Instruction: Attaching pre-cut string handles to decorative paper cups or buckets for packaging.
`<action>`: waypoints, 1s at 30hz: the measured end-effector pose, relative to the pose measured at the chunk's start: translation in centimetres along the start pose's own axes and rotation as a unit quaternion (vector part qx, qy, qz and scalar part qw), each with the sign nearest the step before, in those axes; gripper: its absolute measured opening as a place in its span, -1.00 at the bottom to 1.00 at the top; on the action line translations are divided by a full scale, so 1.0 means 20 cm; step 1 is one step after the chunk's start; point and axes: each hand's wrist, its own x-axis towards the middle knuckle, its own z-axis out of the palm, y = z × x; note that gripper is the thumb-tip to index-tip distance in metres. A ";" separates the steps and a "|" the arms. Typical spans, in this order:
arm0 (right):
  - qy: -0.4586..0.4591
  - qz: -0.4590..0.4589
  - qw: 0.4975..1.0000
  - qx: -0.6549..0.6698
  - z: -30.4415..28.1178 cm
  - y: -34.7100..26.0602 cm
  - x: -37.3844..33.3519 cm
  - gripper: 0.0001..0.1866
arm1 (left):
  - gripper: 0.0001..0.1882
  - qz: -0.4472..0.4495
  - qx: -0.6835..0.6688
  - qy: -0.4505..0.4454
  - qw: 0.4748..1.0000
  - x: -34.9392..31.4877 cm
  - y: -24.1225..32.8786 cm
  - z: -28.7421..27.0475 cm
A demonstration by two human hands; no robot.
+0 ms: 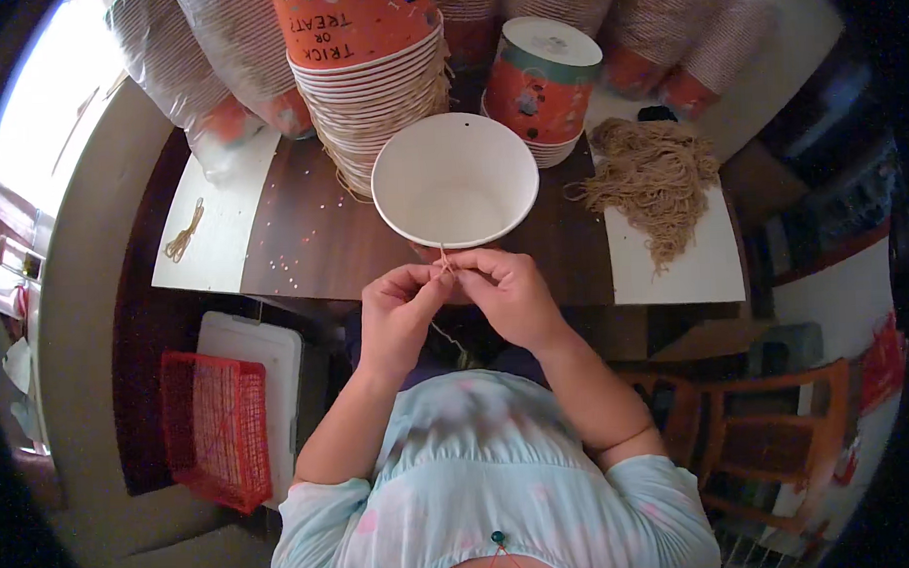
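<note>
A white paper bucket (456,179) stands mouth up at the table's near edge, with a small dark hole in its far wall. A thin tan cord (443,252) comes over its near rim, and its loose end hangs below my hands. My left hand (407,298) pinches the cord close to the rim, thumb against forefinger. From the other side my right hand (505,294) pinches the same cord, the fingertips of both hands nearly meeting. Exactly how the cord is looped between the fingers is too small to make out.
Behind the bucket rises a tall stack of orange buckets (368,107), with an upturned stack (543,91) beside it. A heap of tan cords (656,177) lies on the right white board (674,271). One cord bundle (183,233) rests at left. A red basket (216,428) stands below left.
</note>
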 end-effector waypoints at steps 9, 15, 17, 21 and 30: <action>-0.004 0.169 0.910 0.377 0.05 0.06 -0.01 -0.75 | -0.88 0.097 0.099 0.066 0.988 -0.02 -0.03 0.00; -0.047 0.206 0.859 0.467 0.05 0.07 0.00 -0.79 | -0.89 0.082 0.019 0.059 0.995 -0.01 -0.04 0.01; -0.062 0.204 0.865 0.453 0.05 0.08 0.00 -0.73 | -0.89 0.055 -0.027 0.047 0.997 -0.01 -0.03 0.01; -0.036 0.232 0.872 0.429 0.04 0.02 0.01 -0.86 | -0.89 -0.022 -0.104 0.011 0.994 0.01 0.00 0.00; -0.009 0.208 0.900 0.384 0.02 0.09 0.01 -0.88 | -0.88 -0.027 -0.045 -0.067 0.996 0.04 -0.03 -0.07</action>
